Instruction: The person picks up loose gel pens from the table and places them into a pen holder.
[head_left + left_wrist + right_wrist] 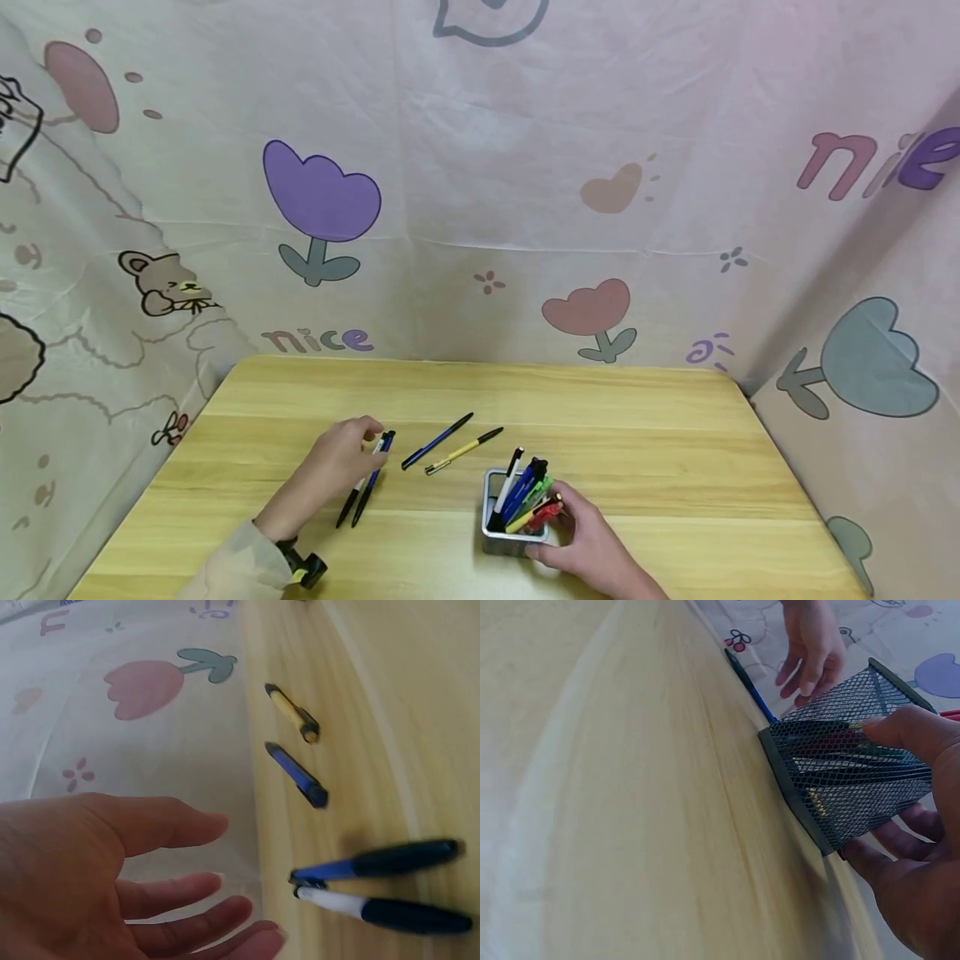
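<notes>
My left hand (341,457) is beside two pens lying side by side on the table, one blue and black (366,498), the other white and black (382,911). In the left wrist view its fingers are spread loosely, apart from both pens. My right hand (588,540) grips a square mesh pen holder (512,546), with the thumb on one side and fingers around another. Blue, white, green, yellow and red pens (525,492) stand in the holder, their lower parts visible through the mesh in the right wrist view.
Between the hands and farther back, a blue pen (437,442) and a yellow pen (465,451) lie slanted on the wooden table (637,417). A printed cloth (465,167) hangs behind the table and along both sides.
</notes>
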Motion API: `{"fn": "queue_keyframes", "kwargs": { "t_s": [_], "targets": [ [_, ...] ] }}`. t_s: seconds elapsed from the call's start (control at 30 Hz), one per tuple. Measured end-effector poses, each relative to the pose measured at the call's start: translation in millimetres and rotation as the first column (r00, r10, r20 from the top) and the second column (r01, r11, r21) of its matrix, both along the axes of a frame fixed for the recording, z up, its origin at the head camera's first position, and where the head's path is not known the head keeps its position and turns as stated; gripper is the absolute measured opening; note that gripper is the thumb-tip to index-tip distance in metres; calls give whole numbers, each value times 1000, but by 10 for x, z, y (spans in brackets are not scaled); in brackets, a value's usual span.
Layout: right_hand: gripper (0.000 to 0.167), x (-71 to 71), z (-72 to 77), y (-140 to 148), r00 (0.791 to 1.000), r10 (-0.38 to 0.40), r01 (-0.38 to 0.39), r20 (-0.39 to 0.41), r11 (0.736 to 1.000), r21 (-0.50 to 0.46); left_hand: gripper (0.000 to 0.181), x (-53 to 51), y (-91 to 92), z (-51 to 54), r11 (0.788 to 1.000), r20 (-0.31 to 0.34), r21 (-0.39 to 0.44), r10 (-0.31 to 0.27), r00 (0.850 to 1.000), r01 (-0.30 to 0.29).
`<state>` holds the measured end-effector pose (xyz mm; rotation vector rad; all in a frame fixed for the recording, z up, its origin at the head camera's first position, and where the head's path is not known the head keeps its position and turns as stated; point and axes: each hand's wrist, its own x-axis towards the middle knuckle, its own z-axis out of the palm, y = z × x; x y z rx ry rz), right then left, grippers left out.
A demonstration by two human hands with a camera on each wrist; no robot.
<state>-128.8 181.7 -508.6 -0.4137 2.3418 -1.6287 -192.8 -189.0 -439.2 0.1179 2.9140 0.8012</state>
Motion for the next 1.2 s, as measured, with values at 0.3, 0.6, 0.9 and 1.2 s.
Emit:
{"fn": "queue_keyframes", "kwargs": {
  "t_s": [0.3, 0.6, 0.9, 1.2],
  "targets": [
    [73, -24, -33, 0, 999, 21, -19, 28, 998, -60, 43, 1, -130, -146, 998, 83, -60, 11, 996, -6],
    [75, -27, -31, -8, 998, 26, -22, 52, 997, -71, 22, 22, -160, -239, 998, 80, -60, -7, 997, 12],
    [75, -39, -28, -5, 998, 36, -32, 56, 996, -80, 12, -2, -129, -295, 993, 43, -116, 0, 999, 5],
    [73, -33, -15, -7, 997, 38, -33, 62, 996, -83, 34, 14, -98, -301, 996, 62, -81, 28, 998, -23]
  ]
}}
